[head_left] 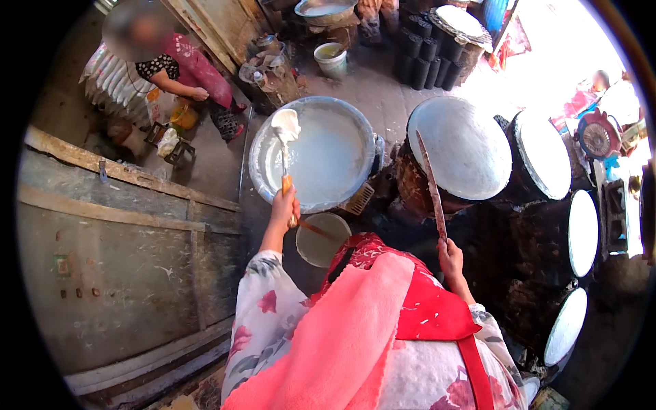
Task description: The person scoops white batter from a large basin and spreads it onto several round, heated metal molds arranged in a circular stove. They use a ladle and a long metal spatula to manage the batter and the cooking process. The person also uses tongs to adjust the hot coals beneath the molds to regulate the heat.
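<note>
My left hand [284, 212] grips the wooden handle of a long ladle [285, 126], its bowl coated with white batter and raised over a wide basin [342, 147] of thin white liquid. Below that hand stands a pail [313, 247] of pale liquid with a wooden handle in it. My right hand [451, 260] holds a long, thin, stained blade-like stick [430, 184], angled up beside a round flat griddle [461, 143] topped with a pale layer. More round white-topped griddles [543, 154] stand on dark drums along my right.
A co-worker [188, 72] stands at upper left near stacked sacks [109, 85] and a stool [179, 154]. A wooden panel [123, 273] borders my left. Behind the basin are a white bucket [331, 63], black cylinders [417, 61] and another basin [321, 9]. A fan [598, 133] sits at far right.
</note>
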Demonstrator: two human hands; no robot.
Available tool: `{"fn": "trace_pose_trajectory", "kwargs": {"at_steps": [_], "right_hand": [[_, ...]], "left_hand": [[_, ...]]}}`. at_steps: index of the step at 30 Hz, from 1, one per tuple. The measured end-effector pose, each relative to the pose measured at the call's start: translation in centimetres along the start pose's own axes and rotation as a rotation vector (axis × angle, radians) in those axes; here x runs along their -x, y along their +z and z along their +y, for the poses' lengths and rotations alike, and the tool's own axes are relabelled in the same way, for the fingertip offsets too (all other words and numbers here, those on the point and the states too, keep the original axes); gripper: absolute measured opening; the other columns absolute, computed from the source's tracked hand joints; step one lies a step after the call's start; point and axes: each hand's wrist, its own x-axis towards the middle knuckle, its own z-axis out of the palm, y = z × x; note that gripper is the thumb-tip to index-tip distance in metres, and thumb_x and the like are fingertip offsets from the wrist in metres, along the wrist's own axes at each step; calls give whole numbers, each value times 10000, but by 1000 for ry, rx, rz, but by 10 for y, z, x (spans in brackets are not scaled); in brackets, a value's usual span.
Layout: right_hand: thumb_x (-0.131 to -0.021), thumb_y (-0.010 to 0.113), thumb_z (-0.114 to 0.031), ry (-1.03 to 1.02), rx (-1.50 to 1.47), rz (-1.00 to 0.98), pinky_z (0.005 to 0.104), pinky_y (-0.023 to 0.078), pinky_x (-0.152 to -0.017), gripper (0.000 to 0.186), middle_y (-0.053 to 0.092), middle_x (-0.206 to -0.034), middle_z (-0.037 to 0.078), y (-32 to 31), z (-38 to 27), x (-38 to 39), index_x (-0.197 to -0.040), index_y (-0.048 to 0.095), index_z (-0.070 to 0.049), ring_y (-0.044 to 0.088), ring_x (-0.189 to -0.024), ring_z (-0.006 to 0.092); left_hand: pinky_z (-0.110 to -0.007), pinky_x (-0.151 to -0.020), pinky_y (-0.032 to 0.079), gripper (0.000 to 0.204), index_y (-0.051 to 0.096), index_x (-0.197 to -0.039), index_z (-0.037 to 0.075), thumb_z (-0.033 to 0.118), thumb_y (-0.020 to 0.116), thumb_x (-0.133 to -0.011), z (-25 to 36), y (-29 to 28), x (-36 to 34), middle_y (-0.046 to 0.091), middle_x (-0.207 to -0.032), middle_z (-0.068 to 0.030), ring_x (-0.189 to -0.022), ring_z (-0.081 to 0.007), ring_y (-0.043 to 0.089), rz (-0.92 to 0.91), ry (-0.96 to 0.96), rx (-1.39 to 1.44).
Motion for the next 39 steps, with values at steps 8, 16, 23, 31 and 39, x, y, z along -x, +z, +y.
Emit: {"fn": "trace_pose_trajectory", "kwargs": {"at_steps": [8, 16, 23, 31, 39], "right_hand": [[-931, 508, -318, 60, -52, 65, 249, 343, -428, 313, 476, -525, -25, -5, -2, 8, -789, 580, -49, 454, -453, 69], [-933, 510, -313, 64, -68, 81, 230, 328, -405, 302, 450, -511, -38, 7, 2, 13, -782, 568, -58, 436, -442, 53], [-931, 508, -305, 226, -340, 32, 245, 341, -434, 309, 458, -526, -20, 4, -1, 19, -771, 560, -46, 432, -463, 67], [-940, 487, -293, 298, -515, 72, 240, 349, -432, 293, 461, -557, -19, -28, 11, 23, -801, 563, -46, 435, -472, 63], [-918, 482, -172, 221, -600, 251, 258, 400, -446, 174, 490, -640, 6, -148, 18, -17, -1038, 504, -49, 478, -510, 93]], "left_hand": [[-172, -355, 317, 361, 463, -1124, 37, 358, 369, -990, 62, 11, 22, 349, -580, 28, -374, -44, 320, -717, 10, 1027], [-238, -366, 358, 273, 478, -963, 26, 296, 515, -940, 79, 24, -15, 398, -558, 17, -367, -61, 358, -233, -230, 825], [-260, -345, 338, 304, 447, -967, 38, 333, 512, -927, 47, 38, -18, 433, -547, 3, -364, -109, 403, -132, -28, 89], [-191, -408, 335, 283, 469, -1139, 39, 263, 455, -965, 129, 109, 9, 410, -660, 17, -438, -34, 381, -635, -371, 532], [-186, -362, 383, 368, 369, -1306, 20, 175, 397, -973, 186, 284, 52, 446, -764, -36, -415, -45, 389, -843, -312, 311]]}}
